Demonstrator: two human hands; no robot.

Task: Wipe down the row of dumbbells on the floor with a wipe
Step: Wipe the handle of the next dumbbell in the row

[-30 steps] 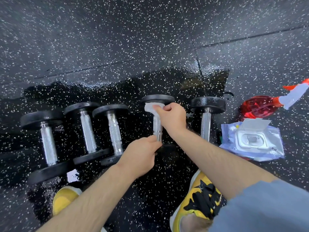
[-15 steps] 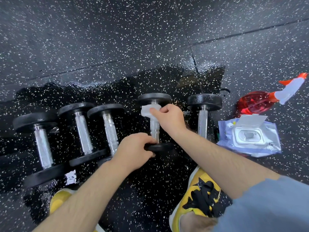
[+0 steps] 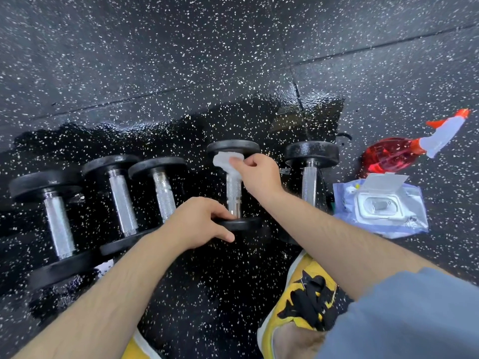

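Note:
Several black dumbbells with chrome handles lie in a row on the wet speckled floor. My right hand (image 3: 259, 177) pinches a white wipe (image 3: 226, 161) against the top of the handle of the fourth dumbbell (image 3: 234, 193), just under its far weight head. My left hand (image 3: 201, 222) grips that dumbbell's near weight head, fingers curled over its rim. Three dumbbells (image 3: 58, 224) (image 3: 121, 203) (image 3: 162, 195) lie to the left and one (image 3: 311, 177) to the right.
An open pack of wipes (image 3: 381, 206) lies right of the row, with a red spray bottle (image 3: 396, 154) behind it. My yellow-and-black shoe (image 3: 303, 291) is planted near the right forearm, another yellow shoe tip (image 3: 137, 348) at the bottom. A wet patch surrounds the dumbbells.
My left hand moved from the lower handle down onto the near weight head. The right hand with the wipe stayed at the top of the handle, shifting slightly toward the far head.

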